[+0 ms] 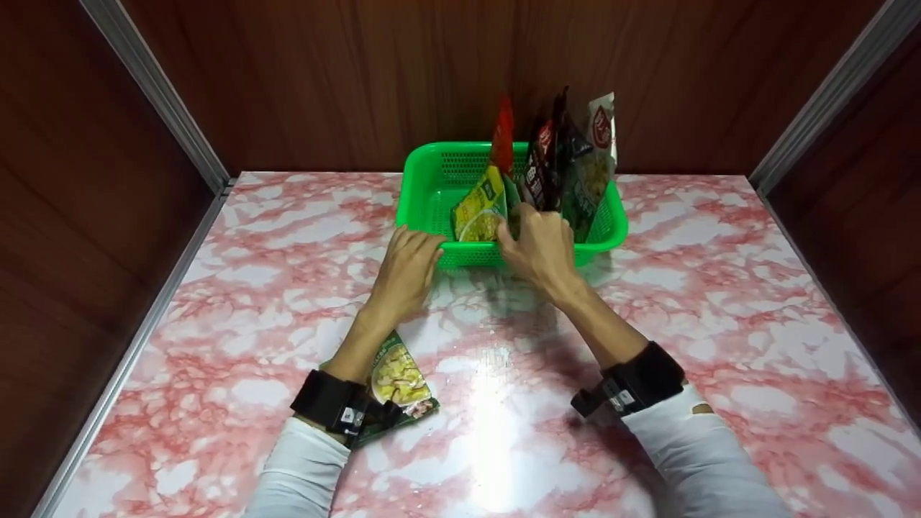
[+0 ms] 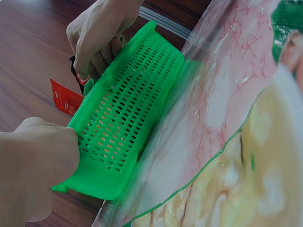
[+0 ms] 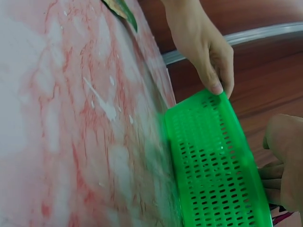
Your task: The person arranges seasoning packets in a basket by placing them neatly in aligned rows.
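A green plastic basket (image 1: 417,194) with slotted walls stands at the back of the table, holding several upright food packets. My left hand (image 1: 408,270) grips its front rim near the left corner; in the right wrist view the thumb of that left hand (image 3: 206,56) lies outside the rim. Over the front rim, my right hand (image 1: 538,241) reaches in with curled fingers and appears to pinch a green packet (image 1: 513,194), mostly hidden behind a yellow packet (image 1: 478,212). Its fingertips are hidden. The left wrist view shows the right hand (image 2: 102,35) above the basket wall (image 2: 128,104).
Inside the basket stand a red packet (image 1: 502,137), a dark packet (image 1: 543,165) and a white-topped packet (image 1: 593,165). Another green packet (image 1: 399,378) lies flat on the marbled table (image 1: 683,324), under the left forearm. Brown panels (image 1: 324,79) wall in the table.
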Tool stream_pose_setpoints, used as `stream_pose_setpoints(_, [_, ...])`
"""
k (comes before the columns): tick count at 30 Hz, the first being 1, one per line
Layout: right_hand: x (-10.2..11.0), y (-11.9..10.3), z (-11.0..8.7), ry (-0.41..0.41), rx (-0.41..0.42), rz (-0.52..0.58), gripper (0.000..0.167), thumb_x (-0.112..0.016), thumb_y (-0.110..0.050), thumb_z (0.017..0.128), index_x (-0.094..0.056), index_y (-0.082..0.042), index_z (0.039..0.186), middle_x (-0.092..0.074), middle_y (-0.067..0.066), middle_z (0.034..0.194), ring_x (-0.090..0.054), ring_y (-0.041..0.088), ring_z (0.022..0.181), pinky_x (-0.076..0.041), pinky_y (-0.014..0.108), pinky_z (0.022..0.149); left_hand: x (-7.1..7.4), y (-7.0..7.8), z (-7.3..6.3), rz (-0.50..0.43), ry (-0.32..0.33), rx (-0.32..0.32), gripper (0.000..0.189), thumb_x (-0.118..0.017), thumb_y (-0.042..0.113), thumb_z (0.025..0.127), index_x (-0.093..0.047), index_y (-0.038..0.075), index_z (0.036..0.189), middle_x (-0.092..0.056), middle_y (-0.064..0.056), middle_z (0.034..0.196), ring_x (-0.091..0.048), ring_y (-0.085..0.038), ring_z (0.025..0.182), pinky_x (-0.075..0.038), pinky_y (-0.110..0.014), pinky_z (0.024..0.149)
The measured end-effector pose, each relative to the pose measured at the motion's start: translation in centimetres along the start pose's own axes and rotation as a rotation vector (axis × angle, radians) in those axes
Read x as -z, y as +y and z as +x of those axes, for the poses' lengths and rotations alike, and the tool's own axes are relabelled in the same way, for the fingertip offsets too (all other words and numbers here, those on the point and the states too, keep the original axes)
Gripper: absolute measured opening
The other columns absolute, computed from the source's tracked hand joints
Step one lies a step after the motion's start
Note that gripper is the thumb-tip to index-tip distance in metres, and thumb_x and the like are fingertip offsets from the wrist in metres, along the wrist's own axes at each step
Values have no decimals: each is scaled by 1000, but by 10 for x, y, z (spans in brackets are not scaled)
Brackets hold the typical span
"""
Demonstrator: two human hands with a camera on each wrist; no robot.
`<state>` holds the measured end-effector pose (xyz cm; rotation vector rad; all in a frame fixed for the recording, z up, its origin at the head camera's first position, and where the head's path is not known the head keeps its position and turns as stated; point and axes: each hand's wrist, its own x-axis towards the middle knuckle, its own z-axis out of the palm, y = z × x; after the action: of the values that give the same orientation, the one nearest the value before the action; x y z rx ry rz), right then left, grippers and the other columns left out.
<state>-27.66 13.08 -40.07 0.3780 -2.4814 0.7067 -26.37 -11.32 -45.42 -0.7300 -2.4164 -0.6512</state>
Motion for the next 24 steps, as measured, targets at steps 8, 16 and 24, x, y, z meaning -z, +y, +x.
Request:
stream_pose_setpoints(8, [6,13,-7,33,76,13,35,-69,-25,109,-78,8,115,-77,27,76,-74,45,60,-62,58,55,2,2,0,-4,-36,20,30,-56,13,118,-75,-4,134,-81,-23,126,-70,-46,128,-39,-67,134])
stream_pose_setpoints(16, [19,33,-24,-18,223,55,38,-73,-26,110,-76,5,131,-81,30,119,-80,48,106,-67,62,93,0,1,1,-1,-1,-3,27,-59,12,117,-76,-3,131,-81,-22,122,-71,-44,124,-41,-67,132])
stream_pose_setpoints(24, [20,53,-36,-92,338,-13,43,-73,-31,112,-75,6,135,-77,29,126,-73,48,116,-60,63,101,2,0,0,-6,-4,-3,28,-58,13,117,-76,-3,131,-81,-22,123,-71,-44,124,-40,-67,132])
